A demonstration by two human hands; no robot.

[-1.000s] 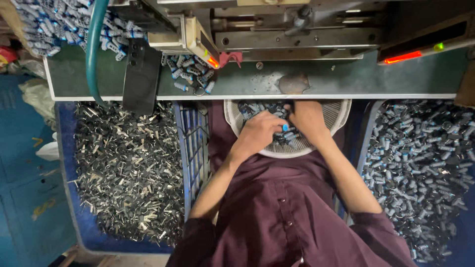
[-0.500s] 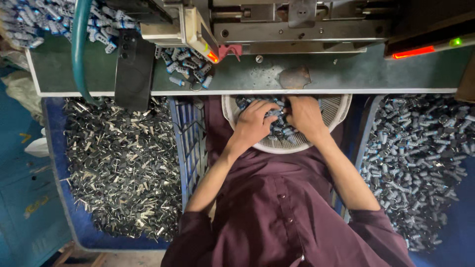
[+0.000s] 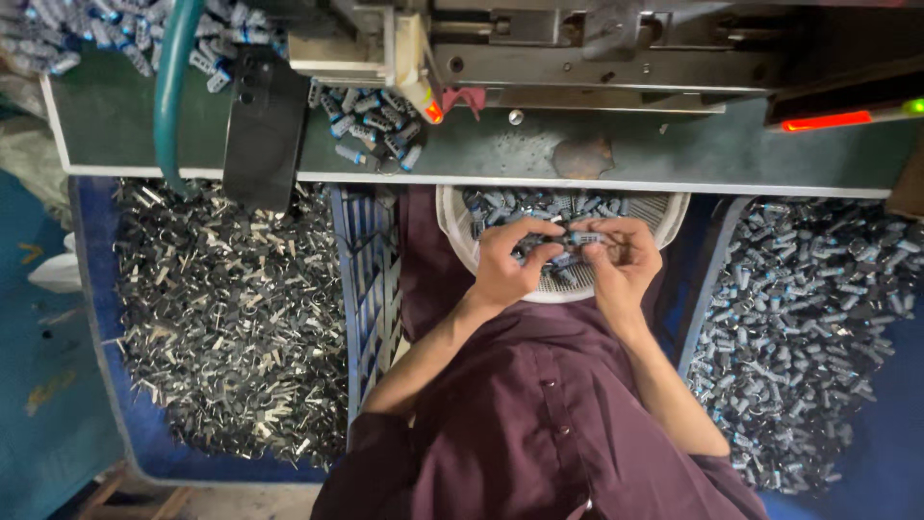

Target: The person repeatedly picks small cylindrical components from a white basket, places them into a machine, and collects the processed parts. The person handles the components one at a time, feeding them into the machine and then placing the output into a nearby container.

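Observation:
My left hand (image 3: 507,262) and my right hand (image 3: 621,262) meet over a round white slotted basket (image 3: 460,241) on my lap, just below the bench edge. The basket holds several small grey cylindrical parts with blue tips (image 3: 500,204). Both hands pinch a few of these parts (image 3: 568,241) between thumb and fingers, held level between them. My maroon sleeves and shirt fill the lower middle of the view.
A green bench top (image 3: 674,154) with a metal machine (image 3: 577,48) runs across the top, loose blue-tipped parts (image 3: 375,125) lying on it. A blue bin of shiny metal clips (image 3: 231,318) sits at left, another pile of grey parts (image 3: 808,318) at right. A teal hose (image 3: 173,77) hangs top left.
My hands have lifted from digging in the basket and now hold a few parts up between the fingertips. The view has tipped slightly toward me.

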